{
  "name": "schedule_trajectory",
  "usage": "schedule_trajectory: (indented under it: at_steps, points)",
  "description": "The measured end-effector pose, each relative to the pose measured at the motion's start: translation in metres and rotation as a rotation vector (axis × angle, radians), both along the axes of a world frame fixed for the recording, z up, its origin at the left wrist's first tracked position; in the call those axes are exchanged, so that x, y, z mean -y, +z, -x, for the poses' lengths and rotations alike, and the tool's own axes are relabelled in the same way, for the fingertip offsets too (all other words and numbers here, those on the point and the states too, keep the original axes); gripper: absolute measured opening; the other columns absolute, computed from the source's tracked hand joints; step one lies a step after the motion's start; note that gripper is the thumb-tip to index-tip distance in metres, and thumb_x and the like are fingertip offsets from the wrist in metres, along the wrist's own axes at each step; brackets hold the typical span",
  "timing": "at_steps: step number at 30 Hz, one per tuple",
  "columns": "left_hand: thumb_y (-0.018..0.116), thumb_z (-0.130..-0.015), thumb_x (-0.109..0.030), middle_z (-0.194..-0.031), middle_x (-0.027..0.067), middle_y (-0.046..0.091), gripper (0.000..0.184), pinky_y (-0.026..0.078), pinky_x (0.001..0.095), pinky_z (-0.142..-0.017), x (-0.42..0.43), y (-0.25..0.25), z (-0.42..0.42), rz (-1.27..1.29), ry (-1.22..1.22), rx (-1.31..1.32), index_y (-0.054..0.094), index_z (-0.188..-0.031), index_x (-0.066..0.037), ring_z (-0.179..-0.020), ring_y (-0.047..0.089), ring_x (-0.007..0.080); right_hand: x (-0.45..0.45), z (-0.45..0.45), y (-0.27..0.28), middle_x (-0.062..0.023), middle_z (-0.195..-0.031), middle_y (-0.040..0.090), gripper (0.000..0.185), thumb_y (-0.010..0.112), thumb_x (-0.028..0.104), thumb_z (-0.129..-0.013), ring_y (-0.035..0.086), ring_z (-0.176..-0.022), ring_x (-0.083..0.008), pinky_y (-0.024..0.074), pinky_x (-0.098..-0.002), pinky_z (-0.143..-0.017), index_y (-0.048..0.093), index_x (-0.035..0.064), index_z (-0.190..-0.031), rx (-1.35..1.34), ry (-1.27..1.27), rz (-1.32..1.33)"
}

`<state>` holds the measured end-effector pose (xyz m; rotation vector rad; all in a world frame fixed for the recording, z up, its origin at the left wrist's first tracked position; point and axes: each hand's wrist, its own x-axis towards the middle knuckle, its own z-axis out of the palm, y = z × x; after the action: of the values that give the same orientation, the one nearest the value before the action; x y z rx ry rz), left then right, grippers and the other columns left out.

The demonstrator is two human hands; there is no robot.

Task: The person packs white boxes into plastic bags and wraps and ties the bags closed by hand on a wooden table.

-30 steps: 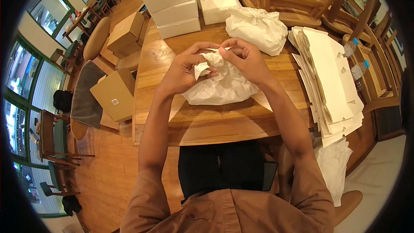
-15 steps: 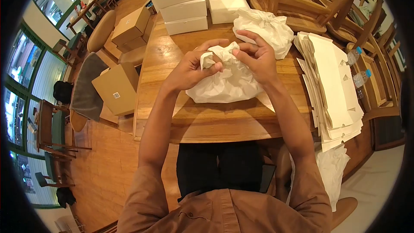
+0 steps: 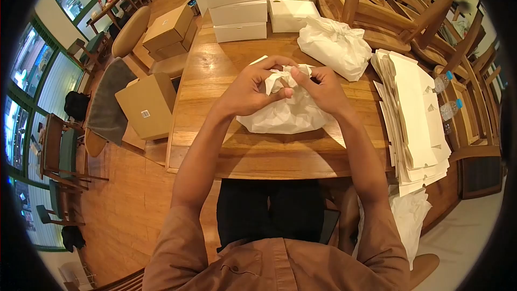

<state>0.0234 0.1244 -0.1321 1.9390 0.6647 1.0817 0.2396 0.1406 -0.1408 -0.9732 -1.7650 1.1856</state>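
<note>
Drawn closer together than half a second ago, the two hands now nearly meet over the crumpled top of a white bag (image 3: pixel 288 119), and the right hand's raised forefinger has come down toward its thumb. From where I stand, the left hand (image 3: pixel 249 90) pinches one side of the gathered top, its fingers arched over and its thumb pointing across toward the other hand. The right hand (image 3: pixel 327 92) pinches the other side between thumb and curled fingers; exactly where those fingertips sit behind the folds I can't tell. That bag rests on the wooden table (image 3: pixel 210 153), near the edge closest to the person. Just beyond the right hand lies a second bag (image 3: pixel 336 51), its top bunched, near a low white box (image 3: pixel 293 17) and the stacked white boxes (image 3: pixel 238 8). Flat white cartons (image 3: pixel 420 113) lie piled along the table's right side, with two blue-capped bottles (image 3: pixel 450 110) beside them. Off to the left, a brown carton (image 3: pixel 145 102) sits tilted.
</note>
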Motion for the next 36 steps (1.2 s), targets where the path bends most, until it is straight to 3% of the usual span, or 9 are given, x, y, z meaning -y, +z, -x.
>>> schedule_trajectory:
  at_steps: [7,12,16,19,26,28,31,34,36]
  points:
    - [0.060,-0.103,-0.027,-0.099,0.0024,0.063,0.046,0.047,0.0276,-0.083,0.000,-0.001,0.000,0.057,-0.020,-0.014,0.051,-0.145,-0.009,-0.089,0.055,0.0079,-0.014,-0.002,-0.015,0.0051,-0.066,0.059,0.041,0.065,0.034,-0.100,0.045,-0.064,-0.0041,0.0382,-0.0264,-0.056,0.071,-0.0009,-0.079,-0.105,-0.103,-0.078]
    - [0.053,-0.106,-0.030,-0.082,-0.0022,0.053,0.045,0.042,0.0241,-0.073,0.002,0.000,-0.002,0.211,-0.057,0.006,0.050,-0.146,-0.010,-0.075,0.045,0.0070,-0.019,-0.004,-0.016,-0.0045,-0.062,0.062,0.041,0.066,0.034,-0.098,0.050,-0.059,-0.0110,0.0420,-0.0333,-0.057,0.073,-0.0035,-0.084,0.011,-0.312,-0.238]
    - [0.052,-0.107,-0.033,-0.078,-0.0045,0.046,0.041,0.038,0.0245,-0.067,0.003,0.006,0.003,0.243,-0.043,-0.090,0.056,-0.142,-0.012,-0.073,0.041,0.0068,-0.030,-0.013,-0.021,0.0028,-0.065,0.063,0.039,0.065,0.035,-0.101,0.049,-0.062,-0.0051,0.0410,-0.0271,-0.057,0.076,-0.0005,-0.088,0.144,-0.365,-0.256]
    - [0.048,-0.106,-0.039,-0.070,-0.0060,0.038,0.048,0.033,0.0244,-0.065,0.006,0.008,0.001,0.256,-0.007,-0.118,0.056,-0.143,-0.010,-0.068,0.038,0.0083,-0.035,-0.013,-0.027,-0.0108,-0.060,0.062,0.044,0.066,0.037,-0.097,0.052,-0.055,-0.0176,0.0429,-0.0372,-0.056,0.073,-0.0046,-0.084,0.099,-0.423,-0.299]
    - [0.049,-0.106,-0.041,-0.070,-0.0042,0.045,0.047,0.034,0.0257,-0.063,-0.008,-0.005,0.009,0.227,-0.075,-0.085,0.061,-0.141,-0.013,-0.072,0.040,0.0065,-0.046,-0.025,-0.027,-0.0102,-0.055,0.057,0.047,0.067,0.040,-0.096,0.049,-0.052,-0.0199,0.0420,-0.0394,-0.056,0.071,-0.0033,-0.078,0.132,-0.544,-0.152]
    - [0.046,-0.106,-0.044,-0.064,-0.0020,0.044,0.050,0.039,0.0290,-0.070,-0.011,-0.005,0.008,0.142,-0.105,-0.086,0.068,-0.131,-0.007,-0.097,0.060,0.0098,-0.049,-0.028,-0.028,-0.0101,-0.055,0.057,0.048,0.067,0.040,-0.096,0.049,-0.052,-0.0201,0.0418,-0.0396,-0.056,0.071,-0.0033,-0.077,0.160,-0.579,-0.144]
    - [0.046,-0.106,-0.045,-0.068,0.0039,0.055,0.052,0.042,0.0318,-0.080,-0.009,0.001,0.012,0.192,-0.119,-0.084,0.072,-0.123,-0.003,-0.137,0.050,0.0178,-0.050,-0.026,-0.030,-0.0101,-0.054,0.057,0.049,0.067,0.040,-0.095,0.049,-0.052,-0.0200,0.0415,-0.0400,-0.056,0.069,-0.0036,-0.075,0.127,-0.591,-0.165]
    - [0.046,-0.106,-0.044,-0.078,0.0104,0.066,0.052,0.043,0.0342,-0.090,-0.011,0.003,0.013,0.203,-0.151,-0.084,0.074,-0.118,-0.002,-0.151,0.029,0.0237,-0.050,-0.026,-0.029,-0.0102,-0.055,0.057,0.048,0.067,0.040,-0.096,0.050,-0.052,-0.0202,0.0423,-0.0398,-0.057,0.069,-0.0037,-0.075,0.118,-0.599,-0.158]
    - [0.045,-0.107,-0.045,-0.082,0.0114,0.068,0.054,0.043,0.0351,-0.092,-0.009,0.004,0.012,0.173,-0.142,-0.076,0.074,-0.117,-0.002,-0.148,0.034,0.0244,-0.049,-0.026,-0.027,-0.0111,-0.057,0.059,0.047,0.067,0.039,-0.096,0.051,-0.053,-0.0201,0.0430,-0.0395,-0.057,0.070,-0.0041,-0.077,0.157,-0.594,-0.149]
